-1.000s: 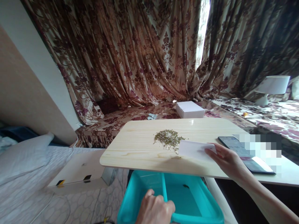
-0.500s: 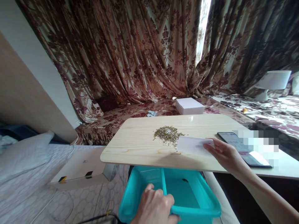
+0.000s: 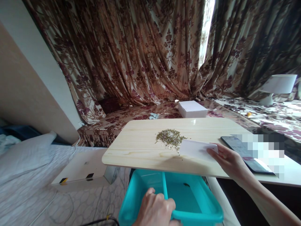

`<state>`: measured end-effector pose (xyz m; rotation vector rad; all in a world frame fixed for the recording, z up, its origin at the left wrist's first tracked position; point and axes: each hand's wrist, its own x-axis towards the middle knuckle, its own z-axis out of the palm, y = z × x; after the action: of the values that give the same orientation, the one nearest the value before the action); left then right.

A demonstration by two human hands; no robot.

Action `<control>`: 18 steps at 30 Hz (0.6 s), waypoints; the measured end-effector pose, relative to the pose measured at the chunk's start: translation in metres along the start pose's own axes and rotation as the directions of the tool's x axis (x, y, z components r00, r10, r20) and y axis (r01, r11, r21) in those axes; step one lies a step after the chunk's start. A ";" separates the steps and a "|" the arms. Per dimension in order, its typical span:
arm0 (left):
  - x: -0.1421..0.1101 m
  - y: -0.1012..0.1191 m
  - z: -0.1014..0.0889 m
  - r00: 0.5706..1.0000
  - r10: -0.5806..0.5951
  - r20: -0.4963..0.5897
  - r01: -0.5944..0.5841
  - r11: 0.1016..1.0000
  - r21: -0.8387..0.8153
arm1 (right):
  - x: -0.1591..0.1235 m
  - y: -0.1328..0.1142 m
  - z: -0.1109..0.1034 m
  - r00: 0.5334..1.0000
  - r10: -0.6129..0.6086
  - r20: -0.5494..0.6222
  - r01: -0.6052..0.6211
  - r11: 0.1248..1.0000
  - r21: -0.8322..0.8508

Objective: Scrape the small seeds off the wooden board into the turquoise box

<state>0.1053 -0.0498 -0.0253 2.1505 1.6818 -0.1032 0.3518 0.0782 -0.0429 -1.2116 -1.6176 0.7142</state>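
My right hand (image 3: 227, 158) pinches the right end of a white card (image 3: 196, 149) just over the wooden tabletop (image 3: 134, 142). The card's left end meets the edge of a loose pile of small green and pale beans or seeds (image 3: 168, 137); whether it touches them I cannot tell. Below the table's front edge, my left hand (image 3: 156, 205) is closed on the near rim of a turquoise bin (image 3: 197, 216). A divider splits the bin in two, and a small dark patch (image 3: 186, 185) lies in its right compartment.
A tablet-like device (image 3: 246, 157) rests at the table's right, partly pixelated. Behind the table are a white box (image 3: 192, 108) and a light-blue cloth (image 3: 154, 116). A white case (image 3: 78, 166) lies on the bed at left. A white lamp (image 3: 279, 84) stands far right.
The view has tilted slightly, so most things sit a little lower and to the right. Both hands keep their holds, and the pile looks nearly the same.
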 end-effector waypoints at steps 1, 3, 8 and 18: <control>0.000 0.000 0.000 1.000 0.003 -0.001 -0.003 1.000 0.002 | 0.001 -0.002 0.001 1.000 -0.007 0.001 0.007 1.000 -0.012; 0.000 -0.001 0.000 1.000 0.006 -0.002 -0.006 1.000 0.008 | 0.002 -0.005 0.003 1.000 -0.017 0.022 0.018 0.999 -0.033; -0.002 0.000 -0.002 1.000 0.001 -0.004 -0.001 1.000 0.031 | 0.000 -0.010 0.004 0.996 -0.026 0.082 0.026 1.000 -0.003; -0.003 -0.002 0.002 1.000 -0.004 -0.016 0.004 0.999 0.033 | -0.006 -0.009 0.003 0.991 -0.027 0.131 0.022 0.999 0.043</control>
<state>0.1029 -0.0529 -0.0268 2.1778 1.7046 -0.1158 0.3455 0.0696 -0.0382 -1.1335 -1.7146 0.8228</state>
